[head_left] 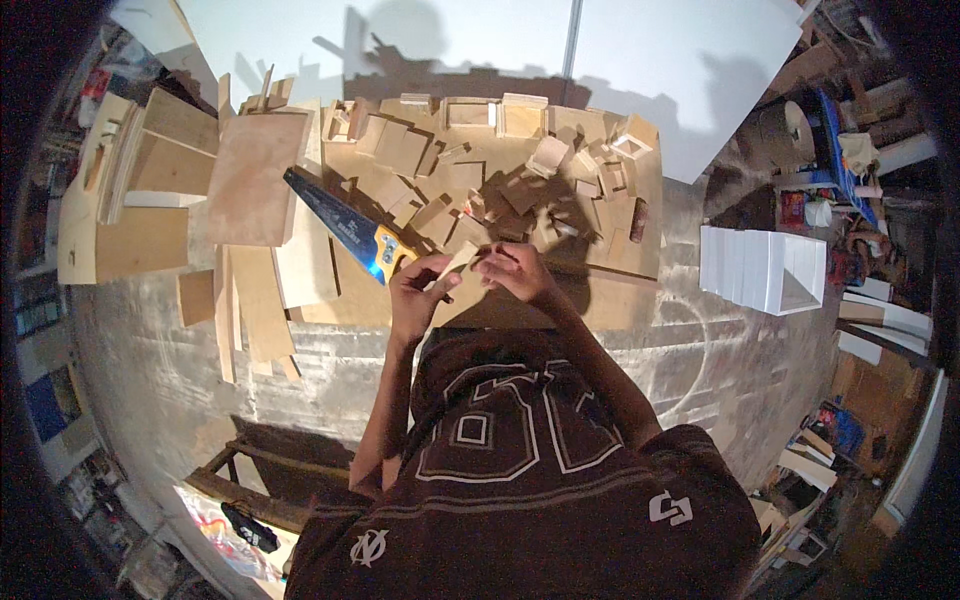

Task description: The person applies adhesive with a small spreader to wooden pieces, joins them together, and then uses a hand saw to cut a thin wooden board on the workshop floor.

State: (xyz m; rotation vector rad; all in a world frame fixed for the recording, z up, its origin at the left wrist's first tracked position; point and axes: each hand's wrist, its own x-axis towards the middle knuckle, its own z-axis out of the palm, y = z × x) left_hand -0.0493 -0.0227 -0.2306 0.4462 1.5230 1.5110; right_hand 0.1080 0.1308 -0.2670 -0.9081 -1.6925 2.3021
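Note:
My left hand [425, 280] is closed on a short, pale wooden strip [457, 260], which it holds at a slant over the plywood work board [610, 300]. My right hand [510, 270] is at the strip's upper right, fingers curled in; whether it grips the strip or something small is hard to see. A handsaw [335, 220] with a blue blade and yellow handle lies just left of my left hand. Small cut wood pieces [400, 145] and little open wooden boxes [522, 115] are scattered beyond my hands, partly in my shadow.
Larger panels [255, 175] and long planks [265, 325] lie at the left, with a stacked wooden pile [140, 240] farther out. A white panel [640, 45] is behind the board. White stacked boxes [760, 270] stand on the floor [660, 360] to the right, near more clutter.

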